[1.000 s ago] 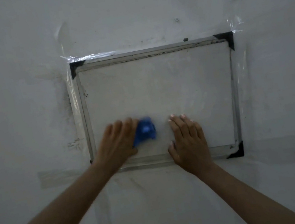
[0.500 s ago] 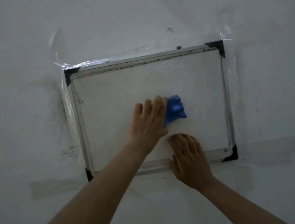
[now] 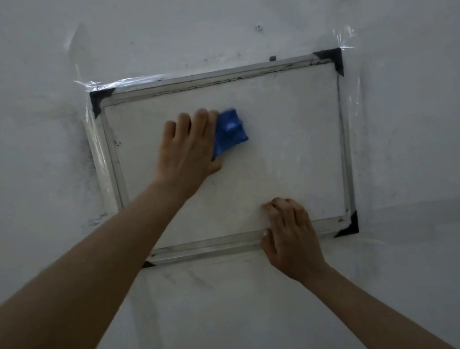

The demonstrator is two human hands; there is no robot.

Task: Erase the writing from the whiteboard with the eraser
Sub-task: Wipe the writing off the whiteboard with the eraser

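Observation:
A small whiteboard with a silver frame and black corner caps is taped to a pale wall. Its surface looks blank, with faint smudges only. My left hand presses a crumpled blue eraser cloth flat against the board's upper middle; most of the cloth is under my palm and its right part sticks out. My right hand rests on the board's bottom frame right of centre, fingers curled onto the board surface, holding nothing.
Clear tape holds the board's corners and sides to the wall. A small screw sits in the wall above the board. Dark scuff marks run along the wall left of the frame.
My left hand has carried the blue cloth from the board's lower left up toward its upper middle. My right hand slid down to the bottom frame and its fingers curled.

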